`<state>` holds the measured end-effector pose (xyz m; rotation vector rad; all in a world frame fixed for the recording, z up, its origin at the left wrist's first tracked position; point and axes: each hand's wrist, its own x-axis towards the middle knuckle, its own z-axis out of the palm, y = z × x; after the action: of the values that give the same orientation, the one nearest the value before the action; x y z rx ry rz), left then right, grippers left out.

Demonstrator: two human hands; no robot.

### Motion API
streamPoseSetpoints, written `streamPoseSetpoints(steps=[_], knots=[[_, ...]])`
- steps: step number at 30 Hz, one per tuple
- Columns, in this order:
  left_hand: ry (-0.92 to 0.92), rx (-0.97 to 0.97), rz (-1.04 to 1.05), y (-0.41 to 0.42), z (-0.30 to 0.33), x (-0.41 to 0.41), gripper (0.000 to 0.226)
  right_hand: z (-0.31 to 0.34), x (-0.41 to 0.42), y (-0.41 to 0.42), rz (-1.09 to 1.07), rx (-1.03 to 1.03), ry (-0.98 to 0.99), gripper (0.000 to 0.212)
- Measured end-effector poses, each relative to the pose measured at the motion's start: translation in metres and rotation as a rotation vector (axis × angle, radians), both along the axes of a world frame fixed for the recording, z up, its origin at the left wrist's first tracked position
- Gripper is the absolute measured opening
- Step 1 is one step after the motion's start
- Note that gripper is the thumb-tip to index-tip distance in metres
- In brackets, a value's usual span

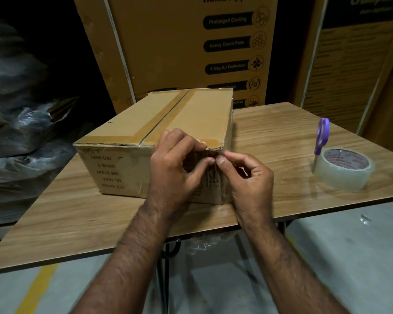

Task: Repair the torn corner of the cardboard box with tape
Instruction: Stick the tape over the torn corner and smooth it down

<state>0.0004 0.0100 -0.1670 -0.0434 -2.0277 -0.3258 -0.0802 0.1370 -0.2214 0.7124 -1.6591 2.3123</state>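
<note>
A brown cardboard box (145,123) lies on a wooden table (270,137), its near right corner torn and frayed. My left hand (177,166) rests against the box's near face, fingers curled over the top edge and thumb pressing at that corner. My right hand (247,175) is beside it, thumb and forefinger pinched at the corner (218,152); whether a tape strip is between them I cannot tell. A roll of clear tape (344,168) stands on the table to the right. Purple-handled scissors (320,139) lie just behind the roll.
Tall printed cartons (191,41) stand behind the table. Plastic-wrapped bundles (21,123) pile up on the left. The table's near edge (123,248) is close to my forearms, with grey floor and a yellow line (36,288) below.
</note>
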Motion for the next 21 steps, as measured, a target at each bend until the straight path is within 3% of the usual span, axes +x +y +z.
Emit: streamPoseSetpoints(steps=[18,21], knots=[[-0.043,0.000,-0.027,-0.0004,0.0073,0.0010,0.024,0.0076,0.0008,0.0044,0.043,0.023,0.000,0.012],[-0.036,-0.020,-0.028,-0.0020,0.0075,0.0012,0.021,0.0093,0.0008,0.0052,0.038,0.028,0.013,0.020]])
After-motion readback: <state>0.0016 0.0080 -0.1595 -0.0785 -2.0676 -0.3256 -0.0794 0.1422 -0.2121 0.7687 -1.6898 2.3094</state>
